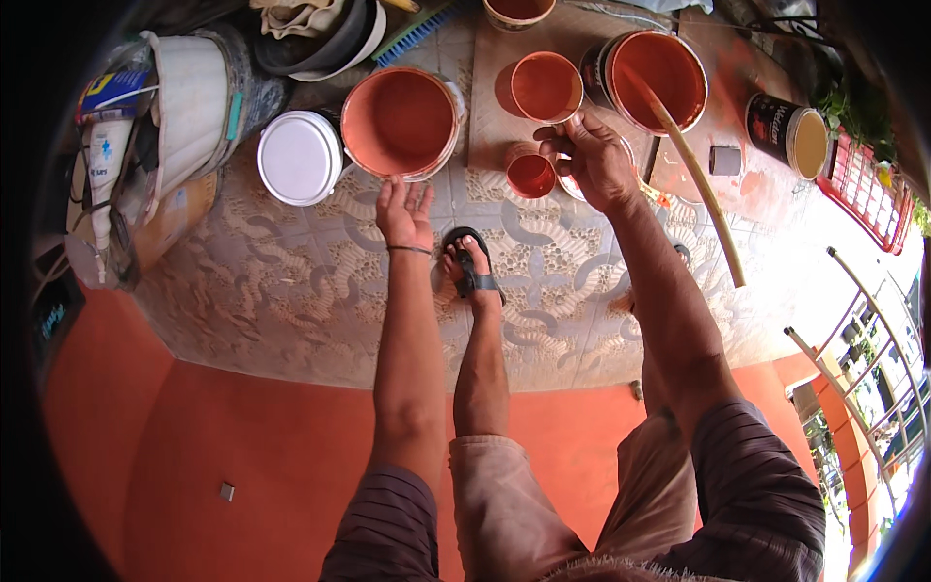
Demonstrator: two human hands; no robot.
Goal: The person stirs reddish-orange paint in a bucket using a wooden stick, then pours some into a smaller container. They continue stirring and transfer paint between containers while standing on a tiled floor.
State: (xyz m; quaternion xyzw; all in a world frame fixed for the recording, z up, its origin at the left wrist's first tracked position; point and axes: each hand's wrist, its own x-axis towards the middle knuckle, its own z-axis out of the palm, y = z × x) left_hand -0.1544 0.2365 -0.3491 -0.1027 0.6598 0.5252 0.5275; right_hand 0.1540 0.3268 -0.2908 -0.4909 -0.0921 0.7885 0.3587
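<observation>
My left hand (pixel 404 215) is palm up with fingers stretched out, its fingertips at the near rim of a white bucket (pixel 400 121) coated inside with reddish-orange paint. Whether they press on the rim, I cannot tell. My right hand (pixel 596 165) has its fingers curled, with thumb and forefinger closed at the near rim of a paint-coated cup (pixel 546 87). Below that cup stands a smaller cup (pixel 530 177) holding red paint. Right of it is a large paint bucket (pixel 669 82) with a long wooden stick (pixel 693 165) leaning out.
A white-lidded tub (pixel 300 157) stands left of the bucket. Farther left is a white ribbed container (pixel 189 112). A blue-bristled brush (pixel 417 37) lies behind. At right are a black can (pixel 784 134), a red crate (pixel 866 194) and a metal railing (pixel 863 359). My sandalled foot (pixel 470 267) is on patterned tiles.
</observation>
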